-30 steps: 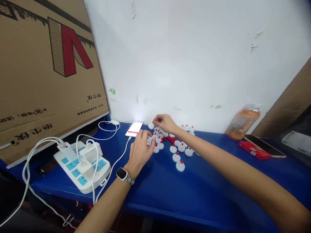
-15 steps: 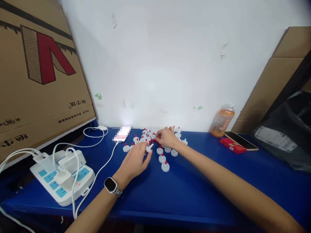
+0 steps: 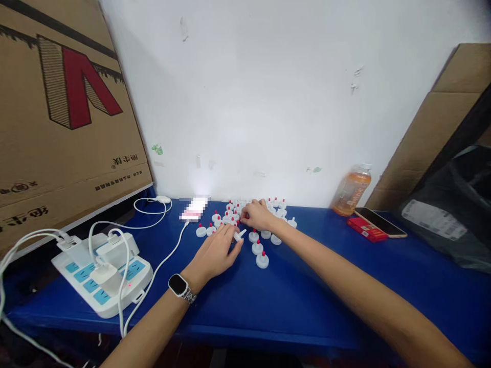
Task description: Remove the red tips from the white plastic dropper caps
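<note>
From the head view, my left hand (image 3: 217, 250) pinches a white cap (image 3: 240, 235) on the blue desk (image 3: 307, 301). My right hand (image 3: 258, 215) closes among the red-tipped caps (image 3: 245, 217) (what it grips, I cannot tell).

Right hand (image 3: 258, 215) drew back from far caps (image 3: 235, 209).

cardboard box (image 3: 57, 128): big red "V" logo | small upside-down print, unreadable

White cap (image 3: 240, 235) tilted; red-tipped caps (image 3: 262, 260) clustered upright
</note>
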Demonstrator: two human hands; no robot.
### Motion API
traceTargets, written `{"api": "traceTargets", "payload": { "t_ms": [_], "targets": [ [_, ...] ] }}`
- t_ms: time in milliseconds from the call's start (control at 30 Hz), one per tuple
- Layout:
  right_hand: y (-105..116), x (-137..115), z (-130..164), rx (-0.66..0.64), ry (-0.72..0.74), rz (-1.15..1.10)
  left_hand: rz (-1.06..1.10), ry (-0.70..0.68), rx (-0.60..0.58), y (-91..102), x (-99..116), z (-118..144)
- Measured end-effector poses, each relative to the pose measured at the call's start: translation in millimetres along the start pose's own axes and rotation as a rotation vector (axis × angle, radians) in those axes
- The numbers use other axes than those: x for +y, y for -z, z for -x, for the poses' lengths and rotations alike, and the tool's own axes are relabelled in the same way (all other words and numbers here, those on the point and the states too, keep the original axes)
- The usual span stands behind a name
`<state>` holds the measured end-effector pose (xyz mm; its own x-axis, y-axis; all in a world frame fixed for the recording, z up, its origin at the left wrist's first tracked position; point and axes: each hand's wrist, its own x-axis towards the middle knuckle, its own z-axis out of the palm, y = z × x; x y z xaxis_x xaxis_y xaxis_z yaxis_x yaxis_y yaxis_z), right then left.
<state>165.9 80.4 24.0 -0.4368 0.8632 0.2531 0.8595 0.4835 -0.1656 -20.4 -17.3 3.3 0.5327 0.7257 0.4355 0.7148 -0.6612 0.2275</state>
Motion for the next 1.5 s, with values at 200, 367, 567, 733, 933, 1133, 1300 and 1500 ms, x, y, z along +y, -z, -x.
{"api": "traceTargets", "payload": {
  "t_ms": [200,367,567,733,933,1133,1300,1500],
  "targets": [
    [12.9,-3.2,35.7,0.221,-0.029,-0.800,0.051,0.031,0.065,-0.1,-3.5,-0.5],
    [1.4,-16.7,71.2,0.219,-0.046,-1.158,0.071,0.013,-0.013,-2.2,-0.6,-1.8],
    [-4.0,-22.8,79.7,0.222,-0.070,-1.227,0.102,-0.064,-0.035,-4.5,4.4,-1.1],
    [-2.1,-22.2,79.0,0.243,-0.093,-1.272,0.091,-0.087,0.031,-6.2,3.1,-0.5],
    [-9.9,-31.8,79.3,0.330,-0.132,-1.328,0.046,-0.118,0.044,-7.4,4.6,0.0],
    [-12.8,-41.5,76.8,0.395,-0.117,-1.285,0.088,-0.137,0.078,-7.1,6.5,-0.3],
    [-10.2,-51.3,79.0,0.398,-0.090,-1.233,0.167,-0.098,0.083,-7.9,5.7,0.6],
    [7.7,-44.9,81.8,0.386,-0.022,-1.060,0.175,-0.073,0.124,-1.4,0.7,-3.8]
  ]
}}
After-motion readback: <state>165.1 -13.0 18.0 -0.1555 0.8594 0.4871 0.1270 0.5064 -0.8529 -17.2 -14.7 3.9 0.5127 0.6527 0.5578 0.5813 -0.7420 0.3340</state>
